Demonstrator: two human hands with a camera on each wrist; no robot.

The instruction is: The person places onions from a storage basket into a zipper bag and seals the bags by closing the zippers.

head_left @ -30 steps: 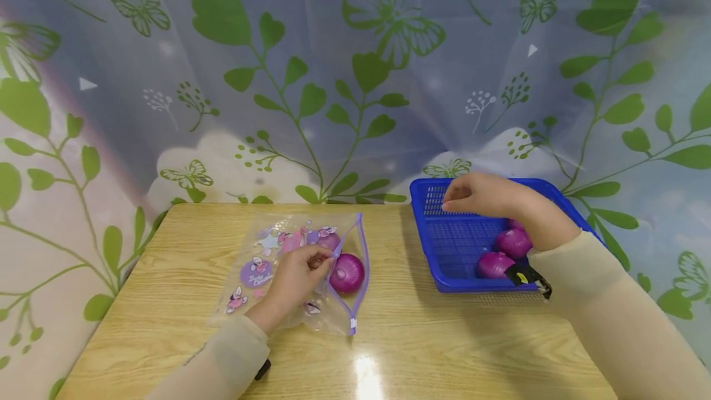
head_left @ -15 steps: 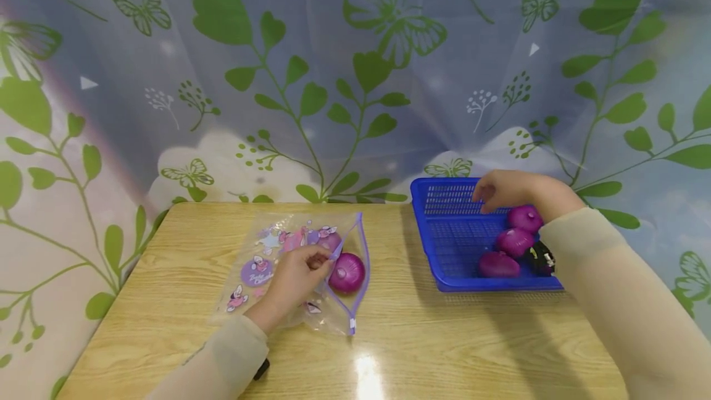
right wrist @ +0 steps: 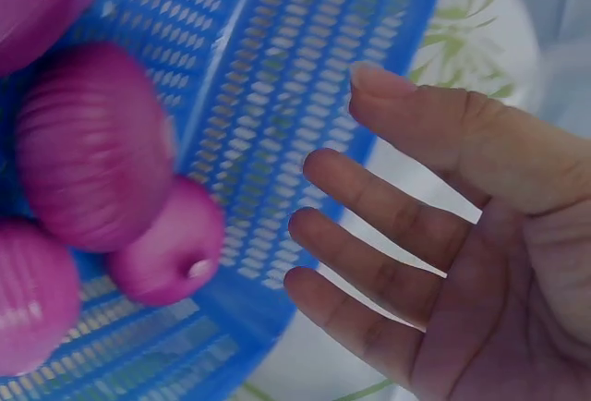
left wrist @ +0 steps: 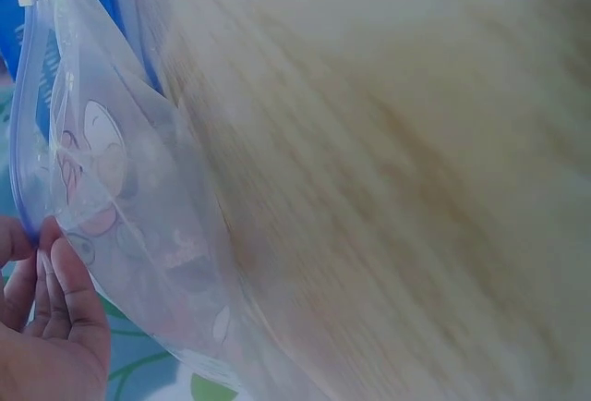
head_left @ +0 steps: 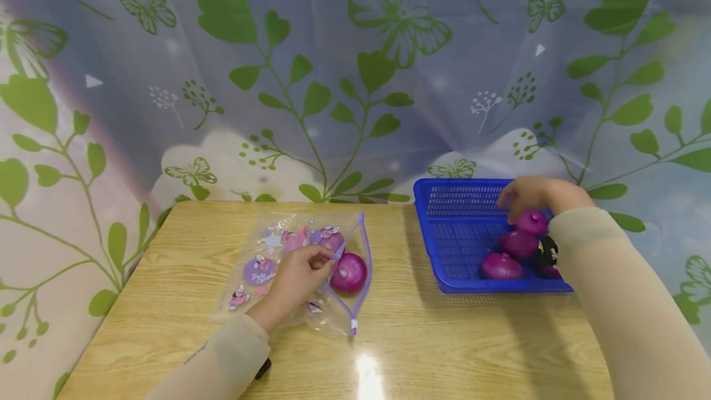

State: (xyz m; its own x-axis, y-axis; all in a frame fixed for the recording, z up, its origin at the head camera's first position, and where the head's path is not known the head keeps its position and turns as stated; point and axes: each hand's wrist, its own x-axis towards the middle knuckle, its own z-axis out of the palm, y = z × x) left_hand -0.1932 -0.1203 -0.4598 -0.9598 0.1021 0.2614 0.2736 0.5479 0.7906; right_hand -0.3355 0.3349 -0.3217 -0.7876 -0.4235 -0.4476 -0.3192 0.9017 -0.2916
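My left hand (head_left: 294, 273) pinches the purple zip edge of a clear printed slider bag (head_left: 258, 270) and keeps its mouth apart. Just inside that mouth lies a red onion (head_left: 351, 273); another purple onion (head_left: 331, 241) shows through the plastic. In the left wrist view, thumb and fingertips meet on the zip strip (left wrist: 26, 142). My right hand (head_left: 536, 195) is over the back right of a blue basket (head_left: 430, 236), beside several red onions (head_left: 519, 244). The right wrist view shows its fingers (right wrist: 374, 253) spread and holding nothing, near the onions (right wrist: 92, 147).
Bag and basket stand apart on a wood-grain table (head_left: 389, 326). A curtain (head_left: 328, 79) with leaves and butterflies hangs behind the table's back edge. Something black (head_left: 547, 250) shows at the right wrist, partly hiding onions at the basket's right.
My right hand has moved right across the basket to the onions at its back right. Onions in the basket have shifted a little. The left hand stays on the bag's edge.
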